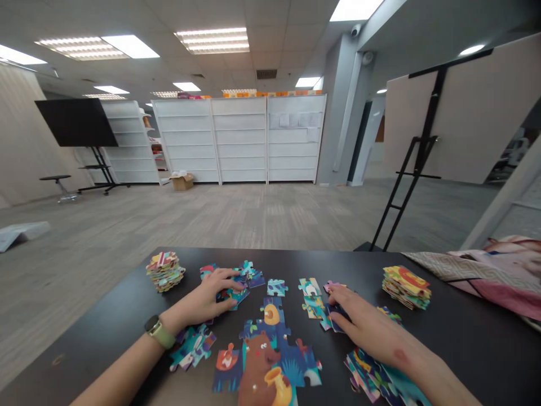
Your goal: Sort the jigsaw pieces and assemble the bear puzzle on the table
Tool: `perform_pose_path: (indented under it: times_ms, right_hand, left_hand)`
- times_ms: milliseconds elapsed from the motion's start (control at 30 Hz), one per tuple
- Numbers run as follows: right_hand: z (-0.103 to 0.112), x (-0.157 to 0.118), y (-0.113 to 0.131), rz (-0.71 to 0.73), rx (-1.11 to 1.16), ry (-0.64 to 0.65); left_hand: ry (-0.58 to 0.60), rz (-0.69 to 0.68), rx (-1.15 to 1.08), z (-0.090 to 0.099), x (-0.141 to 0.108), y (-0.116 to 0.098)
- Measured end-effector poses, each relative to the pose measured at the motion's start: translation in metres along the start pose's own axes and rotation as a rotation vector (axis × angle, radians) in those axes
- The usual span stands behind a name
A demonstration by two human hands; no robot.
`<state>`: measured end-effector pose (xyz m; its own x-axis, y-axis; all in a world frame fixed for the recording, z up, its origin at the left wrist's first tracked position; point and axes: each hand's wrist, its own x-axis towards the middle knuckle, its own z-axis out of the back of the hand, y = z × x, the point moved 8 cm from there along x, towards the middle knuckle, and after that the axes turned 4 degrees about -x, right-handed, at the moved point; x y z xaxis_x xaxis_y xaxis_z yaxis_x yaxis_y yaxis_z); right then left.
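My left hand, with a watch on its wrist, rests palm down over loose jigsaw pieces left of the middle. Its fingers are spread and partly cover the pieces. My right hand reaches over another group of jigsaw pieces; its fingers are stretched out and apart, the fingertips on or just above the pieces. Between the hands lies a partly joined puzzle showing a brown bear with a yellow jar. A single blue-white piece lies above it. What is under my right palm is hidden.
Stacks of pieces stand at the table's far left and right. More loose pieces lie by my left wrist and under my right forearm. A patterned cloth covers the black table's right edge. An easel stands beyond.
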<state>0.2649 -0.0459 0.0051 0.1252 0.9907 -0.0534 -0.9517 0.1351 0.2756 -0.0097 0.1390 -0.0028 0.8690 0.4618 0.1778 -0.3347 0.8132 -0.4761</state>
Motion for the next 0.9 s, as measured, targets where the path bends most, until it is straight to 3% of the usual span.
perform_pose_path:
  times_ms: [100, 267, 533, 900]
  right_hand:
    - [0.001, 0.000, 0.001, -0.002, 0.005, -0.001]
    - [0.001, -0.001, 0.001, -0.008, 0.001, 0.011]
    - [0.000, -0.001, 0.001, -0.012, -0.010, 0.003]
    - [0.001, 0.001, -0.002, -0.004, 0.035, -0.016]
  left_hand:
    - [0.074, -0.024, -0.029, 0.006, -0.003, -0.002]
    - [-0.054, 0.043, 0.084, 0.021, 0.000, 0.013]
    - [-0.086, 0.032, 0.082, 0.001, 0.004, 0.010]
    - [-0.147, 0.090, 0.067, 0.010, 0.008, 0.024]
